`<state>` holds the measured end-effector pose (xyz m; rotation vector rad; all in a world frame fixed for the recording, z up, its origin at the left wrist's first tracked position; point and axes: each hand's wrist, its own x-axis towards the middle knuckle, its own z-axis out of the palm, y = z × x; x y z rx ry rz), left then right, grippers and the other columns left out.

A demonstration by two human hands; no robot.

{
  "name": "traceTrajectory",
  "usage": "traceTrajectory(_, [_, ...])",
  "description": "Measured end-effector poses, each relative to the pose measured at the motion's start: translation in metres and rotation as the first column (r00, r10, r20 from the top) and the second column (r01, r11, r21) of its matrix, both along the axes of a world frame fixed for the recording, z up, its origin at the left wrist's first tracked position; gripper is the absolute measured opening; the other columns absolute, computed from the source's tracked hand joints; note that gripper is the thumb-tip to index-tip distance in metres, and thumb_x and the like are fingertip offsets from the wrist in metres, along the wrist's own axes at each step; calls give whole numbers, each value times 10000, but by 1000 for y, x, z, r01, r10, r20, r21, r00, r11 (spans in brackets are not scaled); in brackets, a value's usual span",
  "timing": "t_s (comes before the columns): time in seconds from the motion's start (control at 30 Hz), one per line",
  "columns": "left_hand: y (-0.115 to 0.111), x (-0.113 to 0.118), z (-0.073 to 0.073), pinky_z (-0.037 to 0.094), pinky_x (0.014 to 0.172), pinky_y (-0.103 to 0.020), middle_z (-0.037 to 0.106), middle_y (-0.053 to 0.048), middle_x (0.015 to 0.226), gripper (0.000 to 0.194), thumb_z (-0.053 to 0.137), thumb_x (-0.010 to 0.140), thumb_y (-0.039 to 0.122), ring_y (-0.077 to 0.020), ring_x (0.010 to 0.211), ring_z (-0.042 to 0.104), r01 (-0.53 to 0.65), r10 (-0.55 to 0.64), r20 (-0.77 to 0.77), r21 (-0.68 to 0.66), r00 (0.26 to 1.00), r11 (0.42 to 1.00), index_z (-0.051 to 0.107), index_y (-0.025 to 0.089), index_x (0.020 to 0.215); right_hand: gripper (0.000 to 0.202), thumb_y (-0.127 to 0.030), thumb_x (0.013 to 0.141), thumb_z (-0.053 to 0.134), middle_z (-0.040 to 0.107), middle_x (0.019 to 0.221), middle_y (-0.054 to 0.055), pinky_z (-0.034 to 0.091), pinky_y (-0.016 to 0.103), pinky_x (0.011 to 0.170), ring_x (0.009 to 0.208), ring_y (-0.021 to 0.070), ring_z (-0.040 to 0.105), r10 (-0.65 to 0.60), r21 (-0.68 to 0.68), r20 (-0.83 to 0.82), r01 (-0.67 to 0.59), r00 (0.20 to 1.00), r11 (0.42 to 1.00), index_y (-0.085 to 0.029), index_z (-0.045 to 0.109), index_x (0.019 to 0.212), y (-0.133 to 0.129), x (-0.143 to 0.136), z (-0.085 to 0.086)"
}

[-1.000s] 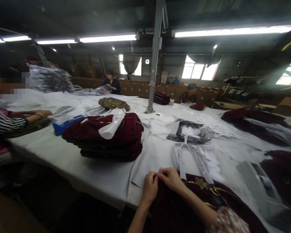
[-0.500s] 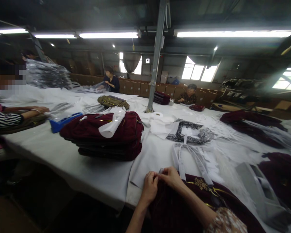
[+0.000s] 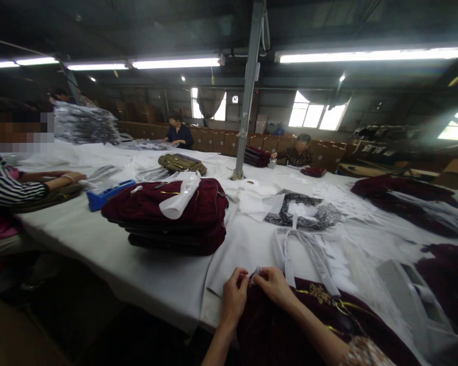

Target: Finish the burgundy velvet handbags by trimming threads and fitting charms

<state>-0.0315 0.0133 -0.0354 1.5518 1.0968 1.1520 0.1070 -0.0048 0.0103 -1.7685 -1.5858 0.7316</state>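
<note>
A burgundy bag (image 3: 265,330) lies at the table's front edge before me, with white-wrapped handles (image 3: 289,256) standing up from it. A leopard-patterned tag (image 3: 320,294) and a yellow zip show on its top. My right hand (image 3: 275,287) pinches a small whitish wrapping piece (image 3: 257,271) at the bag's far left corner. Close against it, my left hand (image 3: 235,295) is closed in a pinch at the same corner. What lies between its fingertips is too small to make out.
Left of my hands stands a stack of burgundy bags (image 3: 164,213) with a white roll (image 3: 179,198) on top. Behind it are a blue tape dispenser (image 3: 109,194) and an olive bag (image 3: 181,163). A grey dispenser (image 3: 412,295) stands right; a post (image 3: 245,101) rises mid-table. Co-workers sit around.
My view has shifted slightly. Both hands stay at the bag's corner; the fingertips have parted a little and more of the whitish piece shows. A co-worker at the far right has reached toward a small container.
</note>
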Motion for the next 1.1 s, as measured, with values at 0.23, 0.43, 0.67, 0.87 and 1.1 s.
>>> traceTrajectory(0.23, [-5,0,3,437,826,-297,610,-55,918,253,424,856,309,-178,893,560,77,-74,-31,132,997,988,629,209,966,272,-299,738,508,446,476,-34,259,202,466,483,81,360,35,24,19,-36,999,999,-114,593,558,3,2,-2])
traceTrajectory(0.43, [13,-8,8,420,833,-280,628,-52,907,241,509,802,342,-181,893,559,323,-323,5,-56,946,945,643,175,911,210,-247,708,547,450,490,-40,279,205,508,513,87,370,124,53,34,-126,992,991,-126,573,538,7,11,-1])
traceTrajectory(0.67, [32,-14,10,365,537,-202,540,22,632,317,576,734,441,-98,575,466,489,-489,51,-196,871,850,589,124,735,144,-222,696,568,409,478,-62,244,179,435,474,66,334,324,-33,-112,-329,939,944,-125,606,596,13,22,7])
traceTrajectory(0.87, [22,-7,10,356,561,-204,474,36,633,285,525,776,431,-104,614,436,395,-401,-8,-152,916,906,525,155,702,155,-263,676,622,515,492,-49,312,183,465,488,79,420,340,-31,-71,-343,938,939,-127,645,606,23,32,14])
traceTrajectory(1.1, [9,5,-2,379,658,-247,499,13,684,220,423,841,368,-145,681,483,84,-87,-102,-33,991,996,474,189,724,241,-232,748,498,669,748,50,439,268,666,681,172,580,-12,147,-44,18,999,989,-141,665,897,4,37,26])
